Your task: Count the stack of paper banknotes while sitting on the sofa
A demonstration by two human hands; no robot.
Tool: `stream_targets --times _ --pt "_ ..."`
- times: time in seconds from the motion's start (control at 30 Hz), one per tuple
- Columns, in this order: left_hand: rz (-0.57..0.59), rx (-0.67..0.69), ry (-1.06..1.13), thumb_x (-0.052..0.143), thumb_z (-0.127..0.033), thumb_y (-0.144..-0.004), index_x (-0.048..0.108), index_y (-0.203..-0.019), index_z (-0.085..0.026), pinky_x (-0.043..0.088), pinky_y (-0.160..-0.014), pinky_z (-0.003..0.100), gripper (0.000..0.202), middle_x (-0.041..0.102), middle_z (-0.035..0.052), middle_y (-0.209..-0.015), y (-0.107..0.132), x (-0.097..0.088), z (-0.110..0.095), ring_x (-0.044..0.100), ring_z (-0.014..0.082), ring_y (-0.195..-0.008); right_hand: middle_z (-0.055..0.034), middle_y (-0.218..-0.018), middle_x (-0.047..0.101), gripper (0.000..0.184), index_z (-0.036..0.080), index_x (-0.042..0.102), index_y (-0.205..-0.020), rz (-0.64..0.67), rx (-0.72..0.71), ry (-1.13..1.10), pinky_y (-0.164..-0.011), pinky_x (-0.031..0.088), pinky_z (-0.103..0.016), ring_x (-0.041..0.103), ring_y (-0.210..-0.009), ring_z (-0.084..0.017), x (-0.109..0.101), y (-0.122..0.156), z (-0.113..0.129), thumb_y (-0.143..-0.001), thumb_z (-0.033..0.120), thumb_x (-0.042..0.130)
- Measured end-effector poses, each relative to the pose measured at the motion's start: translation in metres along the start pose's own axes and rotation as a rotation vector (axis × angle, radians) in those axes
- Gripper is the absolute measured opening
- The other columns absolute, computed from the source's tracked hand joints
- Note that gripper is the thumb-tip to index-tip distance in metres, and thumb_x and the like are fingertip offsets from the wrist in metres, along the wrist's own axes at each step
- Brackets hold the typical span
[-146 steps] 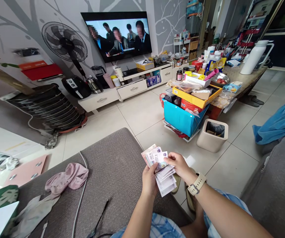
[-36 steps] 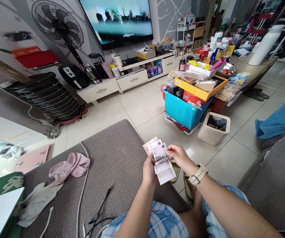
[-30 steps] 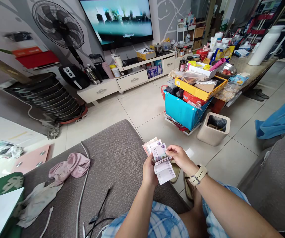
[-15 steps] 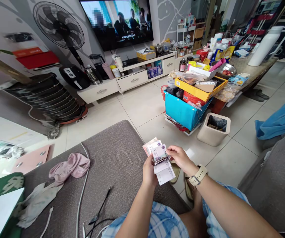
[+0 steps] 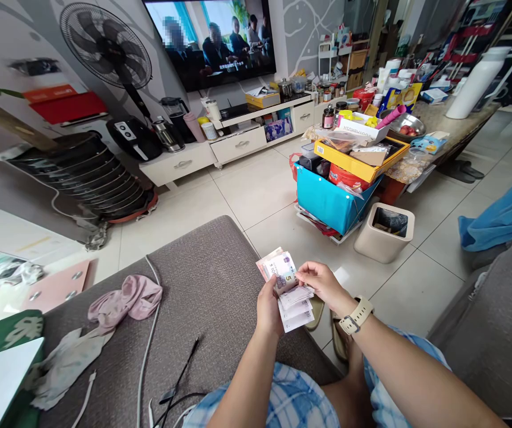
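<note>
A small fanned stack of banknotes [image 5: 285,267] is held above the front of the sofa. The top note shows a large 5, and a pinkish note peeks out behind it. My left hand [image 5: 269,306] is closed round the stack, its thumb on the front. Several notes are folded down and hang below that thumb, pale backs showing. My right hand [image 5: 321,282], with a beige watch [image 5: 356,315] on its wrist, pinches the right edge of the notes with thumb and forefinger. How many notes it grips is hidden.
On the grey sofa [image 5: 193,267] lie a pink cloth [image 5: 126,300], a crumpled pale cloth [image 5: 66,362] and cables. Beyond my hands stand a beige bin [image 5: 383,235] and a blue basket [image 5: 322,196] with a yellow box on top. A crowded table [image 5: 443,122] is at the right.
Another note has been folded down onto those hanging below my left thumb, and a note with a large 5 now faces up. My right hand has moved slightly left.
</note>
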State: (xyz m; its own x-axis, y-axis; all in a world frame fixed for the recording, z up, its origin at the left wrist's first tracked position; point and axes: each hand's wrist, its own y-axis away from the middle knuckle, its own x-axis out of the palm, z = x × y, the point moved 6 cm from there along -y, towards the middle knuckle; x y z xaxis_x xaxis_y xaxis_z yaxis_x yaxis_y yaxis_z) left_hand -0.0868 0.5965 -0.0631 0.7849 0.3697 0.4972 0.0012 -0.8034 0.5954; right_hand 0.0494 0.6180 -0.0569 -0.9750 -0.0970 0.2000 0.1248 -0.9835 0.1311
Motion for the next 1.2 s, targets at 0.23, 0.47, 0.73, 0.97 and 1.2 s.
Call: stream_targets --times 0.23,0.47,0.73,0.97,1.2 --pt "-0.006 0.065 0.007 0.070 -0.025 -0.080 0.069 -0.103 -0.010 0.060 -0.081 0.039 0.027 0.078 0.0133 -0.092 -0.002 -0.002 -0.001 0.076 0.0285 -0.086 0.0041 -0.066 0.054 0.037 0.020 0.059 -0.078 -0.074 0.006 0.011 -0.060 0.038 -0.028 0.049 -0.061 -0.014 -0.005 -0.003 -0.008 -0.068 0.047 0.083" --pt "0.009 0.105 0.000 0.071 -0.019 -0.079 0.070 -0.105 -0.012 0.059 -0.077 0.036 0.028 0.077 0.0103 -0.087 -0.006 -0.005 0.000 0.074 0.0240 -0.079 0.0033 -0.073 0.056 0.036 0.021 0.059 -0.084 -0.141 -0.029 0.034 -0.067 0.041 -0.029 0.052 -0.069 -0.016 -0.011 -0.007 -0.012 -0.067 0.041 0.083" --pt "0.001 0.108 -0.019 0.071 -0.015 -0.075 0.071 -0.101 -0.013 0.059 -0.071 0.033 0.026 0.077 0.0089 -0.084 -0.005 -0.004 -0.001 0.072 0.0210 -0.071 0.0029 -0.066 0.052 0.036 0.020 0.058 -0.069 -0.071 -0.018 0.059 -0.061 0.033 -0.029 0.046 -0.063 -0.015 -0.006 -0.004 -0.003 -0.075 0.051 0.076" --pt "-0.023 0.105 -0.014 0.070 -0.017 -0.077 0.070 -0.103 -0.012 0.059 -0.072 0.034 0.027 0.077 0.0100 -0.086 -0.004 -0.005 -0.002 0.074 0.0230 -0.075 0.0040 -0.062 0.047 0.040 0.020 0.057 -0.068 -0.049 -0.009 0.045 -0.058 0.028 -0.028 0.040 -0.059 -0.013 -0.003 -0.003 -0.004 -0.075 0.054 0.076" --pt "-0.021 0.059 0.007 0.060 -0.024 -0.087 0.069 -0.101 -0.008 0.060 -0.074 0.037 0.023 0.077 0.0143 -0.089 -0.005 -0.004 0.000 0.076 0.0271 -0.079 0.0039 -0.062 0.047 0.041 0.019 0.056 -0.067 -0.042 -0.020 0.060 -0.059 0.029 -0.028 0.040 -0.060 -0.013 -0.004 -0.004 -0.007 -0.075 0.054 0.076"
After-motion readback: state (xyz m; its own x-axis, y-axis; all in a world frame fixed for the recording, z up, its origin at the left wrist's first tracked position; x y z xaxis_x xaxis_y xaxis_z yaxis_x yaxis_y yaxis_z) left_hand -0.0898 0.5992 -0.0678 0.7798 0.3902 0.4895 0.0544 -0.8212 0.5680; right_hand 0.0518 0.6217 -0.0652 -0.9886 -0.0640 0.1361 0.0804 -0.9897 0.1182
